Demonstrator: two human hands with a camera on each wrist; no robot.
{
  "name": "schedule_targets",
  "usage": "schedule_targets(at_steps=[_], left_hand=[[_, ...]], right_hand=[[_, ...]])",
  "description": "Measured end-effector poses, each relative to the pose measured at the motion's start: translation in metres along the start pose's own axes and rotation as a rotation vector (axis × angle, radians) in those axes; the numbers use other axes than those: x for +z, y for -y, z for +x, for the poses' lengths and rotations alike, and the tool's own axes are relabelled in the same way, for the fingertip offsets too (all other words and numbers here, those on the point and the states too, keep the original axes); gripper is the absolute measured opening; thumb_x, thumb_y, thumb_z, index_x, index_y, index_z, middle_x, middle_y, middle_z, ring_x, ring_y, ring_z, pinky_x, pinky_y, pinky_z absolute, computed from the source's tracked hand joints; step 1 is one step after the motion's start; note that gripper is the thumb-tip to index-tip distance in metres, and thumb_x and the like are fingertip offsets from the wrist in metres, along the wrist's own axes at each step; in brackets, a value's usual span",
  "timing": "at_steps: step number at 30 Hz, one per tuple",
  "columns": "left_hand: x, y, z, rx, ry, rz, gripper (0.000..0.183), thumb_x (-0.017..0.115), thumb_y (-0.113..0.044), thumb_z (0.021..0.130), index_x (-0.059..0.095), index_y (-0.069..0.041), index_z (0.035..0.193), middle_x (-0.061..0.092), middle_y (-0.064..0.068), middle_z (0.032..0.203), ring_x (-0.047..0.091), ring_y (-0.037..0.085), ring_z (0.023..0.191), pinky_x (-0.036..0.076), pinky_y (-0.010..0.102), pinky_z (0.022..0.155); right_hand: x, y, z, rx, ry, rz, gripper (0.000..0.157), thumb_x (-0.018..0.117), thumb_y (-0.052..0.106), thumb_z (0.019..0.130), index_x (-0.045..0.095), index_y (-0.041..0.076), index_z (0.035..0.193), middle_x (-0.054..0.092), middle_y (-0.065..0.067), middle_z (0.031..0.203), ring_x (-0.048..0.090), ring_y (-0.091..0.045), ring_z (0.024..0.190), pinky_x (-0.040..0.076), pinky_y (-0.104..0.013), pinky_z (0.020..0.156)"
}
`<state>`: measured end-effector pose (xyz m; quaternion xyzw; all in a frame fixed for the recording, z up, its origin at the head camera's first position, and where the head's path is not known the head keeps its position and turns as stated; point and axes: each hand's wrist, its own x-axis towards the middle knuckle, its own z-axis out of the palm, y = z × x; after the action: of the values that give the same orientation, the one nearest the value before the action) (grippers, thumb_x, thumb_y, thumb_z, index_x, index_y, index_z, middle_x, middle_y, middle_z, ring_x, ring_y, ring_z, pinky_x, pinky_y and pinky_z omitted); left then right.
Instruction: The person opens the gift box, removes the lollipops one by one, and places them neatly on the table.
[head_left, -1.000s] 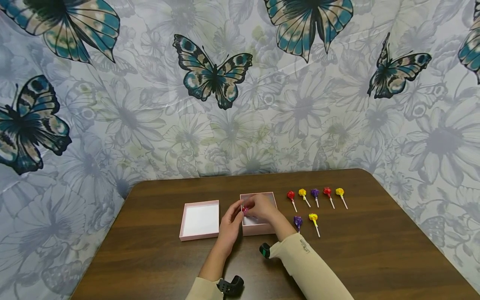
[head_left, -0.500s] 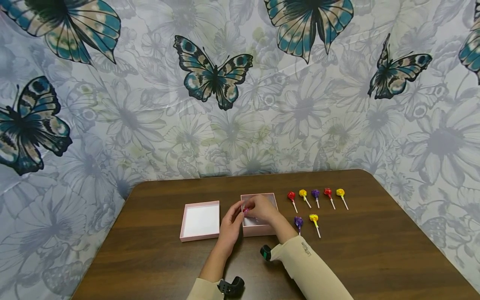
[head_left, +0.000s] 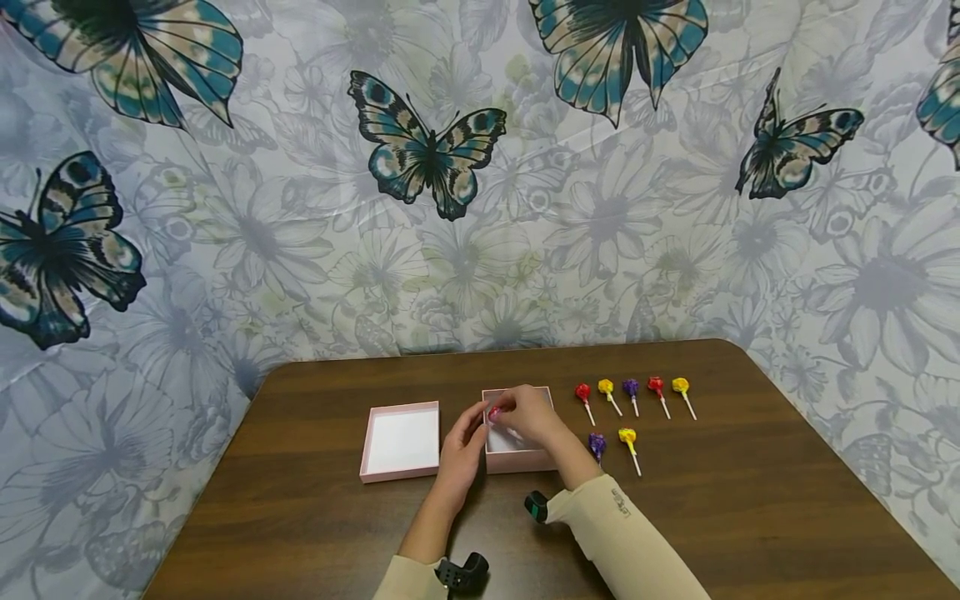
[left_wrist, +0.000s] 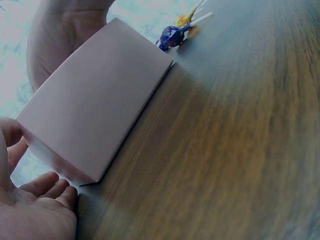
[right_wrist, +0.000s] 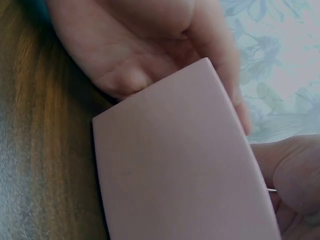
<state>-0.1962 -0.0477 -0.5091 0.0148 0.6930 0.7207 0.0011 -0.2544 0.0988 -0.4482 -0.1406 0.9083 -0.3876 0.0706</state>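
A pink open box (head_left: 517, 461) with a pale inside stands at the middle of the table. My left hand (head_left: 461, 450) holds its left wall, with fingers (left_wrist: 47, 190) against the outside and the thumb side at the rim. Over the box, my right hand (head_left: 528, 414) pinches a pinkish-red lollipop (head_left: 494, 413) between thumb and fingers. A bit of its white stick (right_wrist: 271, 190) shows beside the right hand in the right wrist view. The pink walls hide the box's inside in both wrist views, and the right hand covers part of it in the head view.
A shallow pink lid (head_left: 400, 442) with a white inside lies left of the box. Right of it, several red, yellow and purple lollipops (head_left: 630, 387) form a back row. A purple one (head_left: 597, 444) and a yellow one (head_left: 628, 437) lie nearer on the brown table (head_left: 720, 517).
My right hand has risen slightly and moved a little away from me with the pinkish-red lollipop, which shows more clearly now. The left hand stays at the box.
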Motion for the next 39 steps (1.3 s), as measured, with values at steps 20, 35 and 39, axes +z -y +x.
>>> schedule_targets(at_steps=[20, 35, 39], left_hand=[[0.001, 0.000, 0.001, -0.004, -0.016, 0.019, 0.040, 0.052, -0.015, 0.103, 0.053, -0.014, 0.143, 0.050, 0.010, 0.152, 0.042, 0.031, 0.144, 0.033, 0.052, 0.120], [0.000, 0.003, 0.002, 0.013, -0.026, 0.016, 0.040, 0.053, -0.013, 0.103, 0.054, -0.015, 0.143, 0.051, 0.010, 0.151, 0.045, 0.030, 0.142, 0.035, 0.050, 0.118], [-0.001, 0.004, 0.003, 0.012, -0.026, 0.019, 0.039, 0.054, -0.015, 0.103, 0.055, -0.019, 0.141, 0.051, 0.008, 0.150, 0.045, 0.028, 0.142, 0.035, 0.049, 0.119]], right_hand=[[-0.043, 0.014, -0.028, 0.035, -0.209, 0.067, 0.021, 0.078, 0.024, 0.087, 0.076, 0.013, 0.105, 0.076, -0.001, 0.094, 0.066, -0.016, 0.084, 0.055, -0.026, 0.067], [-0.084, 0.005, -0.064, 0.014, -0.384, 0.005, 0.022, 0.076, 0.025, 0.089, 0.074, 0.014, 0.108, 0.074, -0.003, 0.095, 0.066, -0.017, 0.084, 0.054, -0.025, 0.074], [-0.093, -0.002, -0.072, 0.040, -0.422, 0.018, 0.024, 0.076, 0.026, 0.089, 0.074, 0.013, 0.110, 0.074, -0.005, 0.096, 0.066, -0.017, 0.086, 0.054, -0.022, 0.074]])
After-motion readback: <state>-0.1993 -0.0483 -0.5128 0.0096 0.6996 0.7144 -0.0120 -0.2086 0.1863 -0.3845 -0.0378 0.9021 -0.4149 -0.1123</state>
